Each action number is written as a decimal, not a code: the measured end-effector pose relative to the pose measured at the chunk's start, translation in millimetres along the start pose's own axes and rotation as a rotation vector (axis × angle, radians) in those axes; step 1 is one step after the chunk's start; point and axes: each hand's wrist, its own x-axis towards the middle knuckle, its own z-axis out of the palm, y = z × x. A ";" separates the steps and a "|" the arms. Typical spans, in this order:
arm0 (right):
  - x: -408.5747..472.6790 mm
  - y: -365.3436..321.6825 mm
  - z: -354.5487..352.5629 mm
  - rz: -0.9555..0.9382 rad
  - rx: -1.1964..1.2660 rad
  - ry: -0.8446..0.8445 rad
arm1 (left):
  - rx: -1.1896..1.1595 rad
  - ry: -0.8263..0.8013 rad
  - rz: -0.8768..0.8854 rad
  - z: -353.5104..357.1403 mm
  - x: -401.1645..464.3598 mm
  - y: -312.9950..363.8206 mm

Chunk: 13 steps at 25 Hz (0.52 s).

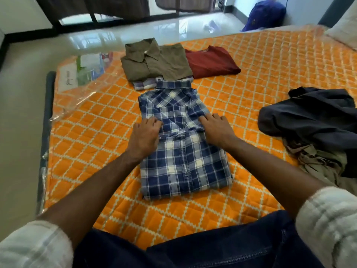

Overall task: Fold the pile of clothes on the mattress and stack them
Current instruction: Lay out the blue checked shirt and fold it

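Observation:
A blue plaid shirt lies partly folded in the middle of the orange quilted mattress, collar pointing away from me. My left hand rests on its left side at mid-length, fingers bent onto the cloth. My right hand presses flat on its right side at the same height. Beyond it sits a folded olive shirt on top of a pale checked garment. A folded dark red top lies beside that stack. An unfolded heap with a dark navy garment and a beige one lies at the right.
The mattress's left edge still carries clear plastic wrap, above a glossy tiled floor. A blue backpack leans against the far wall. A pillow sits at the top right. My dark denim legs fill the foreground.

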 end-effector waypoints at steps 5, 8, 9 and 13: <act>-92.1 -23.8 57.5 -0.416 0.149 -0.236 | 0.112 -0.649 0.214 12.0 -84.5 66.4; -115.9 -27.4 84.7 -0.328 -0.028 -0.314 | 0.162 -0.660 0.130 31.7 -106.7 73.6; -117.9 -31.4 88.0 -0.294 -0.050 -0.281 | 0.162 -0.634 0.106 33.6 -107.7 75.8; -132.0 -57.5 78.3 -0.237 -0.139 -0.175 | 0.116 -0.690 0.073 13.4 -110.9 88.9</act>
